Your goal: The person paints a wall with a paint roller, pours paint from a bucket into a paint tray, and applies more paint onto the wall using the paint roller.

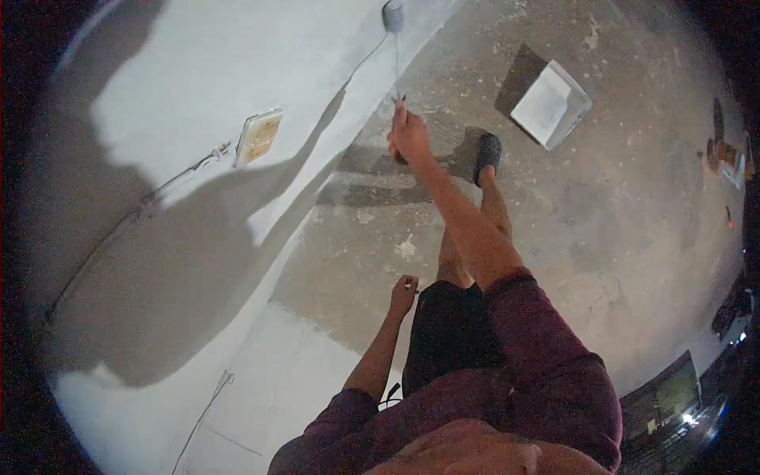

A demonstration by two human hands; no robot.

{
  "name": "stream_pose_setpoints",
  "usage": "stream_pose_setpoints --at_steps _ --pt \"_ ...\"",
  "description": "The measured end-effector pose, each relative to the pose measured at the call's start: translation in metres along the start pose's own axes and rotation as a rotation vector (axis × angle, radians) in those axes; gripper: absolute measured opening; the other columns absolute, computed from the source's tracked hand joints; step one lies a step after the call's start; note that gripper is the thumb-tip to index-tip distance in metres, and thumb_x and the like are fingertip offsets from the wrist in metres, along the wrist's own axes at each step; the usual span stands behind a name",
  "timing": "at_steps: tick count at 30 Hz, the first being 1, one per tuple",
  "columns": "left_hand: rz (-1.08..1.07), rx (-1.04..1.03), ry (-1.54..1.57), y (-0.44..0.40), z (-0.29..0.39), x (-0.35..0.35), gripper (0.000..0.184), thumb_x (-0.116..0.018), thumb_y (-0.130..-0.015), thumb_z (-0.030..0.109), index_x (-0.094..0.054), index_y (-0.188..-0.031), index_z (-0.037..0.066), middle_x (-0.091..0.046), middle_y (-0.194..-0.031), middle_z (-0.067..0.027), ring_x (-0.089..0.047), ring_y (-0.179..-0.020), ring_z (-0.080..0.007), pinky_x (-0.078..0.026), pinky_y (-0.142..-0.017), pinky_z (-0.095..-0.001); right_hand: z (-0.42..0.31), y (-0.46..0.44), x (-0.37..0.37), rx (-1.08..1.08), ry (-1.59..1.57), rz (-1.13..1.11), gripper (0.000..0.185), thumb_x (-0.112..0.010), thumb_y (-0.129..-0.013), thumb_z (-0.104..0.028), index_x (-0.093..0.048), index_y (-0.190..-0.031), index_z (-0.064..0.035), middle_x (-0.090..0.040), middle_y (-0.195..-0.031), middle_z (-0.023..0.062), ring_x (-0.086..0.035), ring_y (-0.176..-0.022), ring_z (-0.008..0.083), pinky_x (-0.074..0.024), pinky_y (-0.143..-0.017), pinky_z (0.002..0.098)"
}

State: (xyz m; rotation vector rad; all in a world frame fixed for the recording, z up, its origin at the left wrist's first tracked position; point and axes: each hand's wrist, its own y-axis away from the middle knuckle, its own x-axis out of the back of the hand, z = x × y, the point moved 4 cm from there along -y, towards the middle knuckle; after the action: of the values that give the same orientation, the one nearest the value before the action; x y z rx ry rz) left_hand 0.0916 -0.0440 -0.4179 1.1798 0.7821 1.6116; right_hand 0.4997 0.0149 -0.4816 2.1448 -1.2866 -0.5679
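Observation:
A paint roller [393, 16] rests against the white wall [269, 55] at the top of the view, its thin metal rod running down to my right hand [410, 136]. My right hand is closed around the handle, most of which is hidden by the fingers. Lower down, my left hand [404, 293] hangs beside my dark shorts with its fingers loosely curled in, and nothing shows in it. On the floor, right of my right hand, stands a white paint tray [546, 103].
An uncovered electrical box [260, 137] is set in the wall, with a dark cable groove [142, 204] leading from it. A loose wire [204, 416] is at lower left. The stained floor [586, 229] has pale splashes. Several unclear items [728, 161] lie at far right.

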Motion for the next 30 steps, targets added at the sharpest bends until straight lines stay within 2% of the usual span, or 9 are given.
stream_pose_setpoints --at_steps 3,5,8,10,16,18,21,23,30 --pt "-0.044 0.031 -0.052 -0.012 -0.036 -0.009 0.029 -0.057 -0.093 0.03 -0.058 -0.1 0.001 -0.065 -0.095 -0.0137 -0.066 -0.082 -0.0234 -0.051 -0.076 -0.0352 -0.003 0.048 -0.015 0.257 0.309 0.247 0.058 -0.034 -0.098 -0.051 -0.061 -0.097 0.0002 -0.063 -0.075 0.0194 -0.062 -0.055 0.0275 -0.0515 -0.052 0.0392" --pt "-0.055 -0.008 -0.129 -0.019 -0.072 -0.018 0.027 -0.057 -0.092 0.027 -0.059 -0.099 0.0 -0.065 -0.095 -0.0137 -0.064 -0.095 -0.026 -0.051 -0.078 -0.0361 0.015 0.085 -0.03 -0.115 0.265 -0.121 0.051 -0.037 -0.099 -0.045 -0.063 -0.104 -0.0006 -0.064 -0.087 0.026 -0.064 -0.074 0.0395 -0.0508 -0.065 0.0464" --pt "-0.049 -0.103 -0.111 -0.021 -0.077 -0.017 0.038 -0.06 -0.092 0.036 -0.059 -0.103 0.001 -0.064 -0.098 -0.0135 -0.065 -0.076 -0.0217 -0.054 -0.072 -0.0336 0.011 0.093 -0.024 0.02 0.426 -0.126 0.047 -0.039 -0.099 -0.042 -0.063 -0.104 -0.001 -0.063 -0.09 0.027 -0.061 -0.083 0.0451 -0.0473 -0.071 0.0512" --pt "-0.05 -0.057 -0.068 -0.011 -0.038 -0.009 0.038 -0.06 -0.091 0.037 -0.058 -0.104 0.0 -0.064 -0.098 -0.0136 -0.065 -0.077 -0.0219 -0.054 -0.072 -0.034 0.028 0.069 -0.018 0.346 0.435 0.157 0.047 -0.039 -0.099 -0.041 -0.063 -0.104 -0.0006 -0.063 -0.088 0.0272 -0.061 -0.08 0.0446 -0.0468 -0.069 0.0505" --pt "-0.021 -0.006 -0.022 -0.01 -0.022 -0.004 0.037 -0.061 -0.091 0.035 -0.057 -0.107 0.001 -0.063 -0.097 -0.0141 -0.066 -0.079 -0.023 -0.055 -0.07 -0.0348 -0.026 0.03 0.01 0.094 0.071 0.102 0.049 -0.034 -0.1 -0.041 -0.06 -0.102 0.0007 -0.062 -0.087 0.0277 -0.06 -0.077 0.0462 -0.0472 -0.071 0.0495" --pt "-0.029 -0.019 -0.023 -0.012 -0.039 -0.011 0.037 -0.06 -0.092 0.033 -0.056 -0.108 0.001 -0.063 -0.097 -0.0143 -0.067 -0.08 -0.0234 -0.055 -0.07 -0.0348 -0.007 0.056 -0.008 0.268 0.274 0.099 0.05 -0.032 -0.1 -0.042 -0.059 -0.1 0.0012 -0.061 -0.085 0.0269 -0.058 -0.074 0.0471 -0.0465 -0.07 0.0514" --pt "-0.005 -0.08 -0.152 -0.013 -0.039 -0.018 0.039 -0.055 -0.094 0.038 -0.058 -0.102 0.0 -0.064 -0.095 -0.0146 -0.065 -0.078 -0.0214 -0.051 -0.07 -0.0322 0.039 0.104 -0.051 0.099 0.31 -0.076 0.048 -0.035 -0.1 -0.039 -0.06 -0.101 0.0015 -0.062 -0.085 0.0271 -0.06 -0.079 0.0452 -0.0471 -0.074 0.0516" --pt "-0.061 0.11 -0.029 0.004 -0.005 -0.017 0.04 -0.055 -0.094 0.039 -0.058 -0.102 0.0 -0.063 -0.095 -0.0158 -0.065 -0.079 -0.0229 -0.051 -0.072 -0.0358 0.048 0.133 -0.069 0.172 0.353 -0.13 0.047 -0.034 -0.1 -0.039 -0.058 -0.102 0.0007 -0.061 -0.081 0.0256 -0.06 -0.071 0.0433 -0.0472 -0.069 0.0505" --pt "0.005 -0.054 0.054 -0.01 -0.025 -0.018 0.034 -0.056 -0.094 0.033 -0.057 -0.099 0.0 -0.064 -0.093 -0.0142 -0.066 -0.073 -0.0227 -0.051 -0.069 -0.0344 0.034 0.086 -0.057 0.121 0.102 -0.063 0.056 -0.035 -0.099 -0.048 -0.059 -0.088 0.0017 -0.054 -0.059 0.0124 -0.055 -0.045 0.0231 -0.0454 -0.044 0.0381"
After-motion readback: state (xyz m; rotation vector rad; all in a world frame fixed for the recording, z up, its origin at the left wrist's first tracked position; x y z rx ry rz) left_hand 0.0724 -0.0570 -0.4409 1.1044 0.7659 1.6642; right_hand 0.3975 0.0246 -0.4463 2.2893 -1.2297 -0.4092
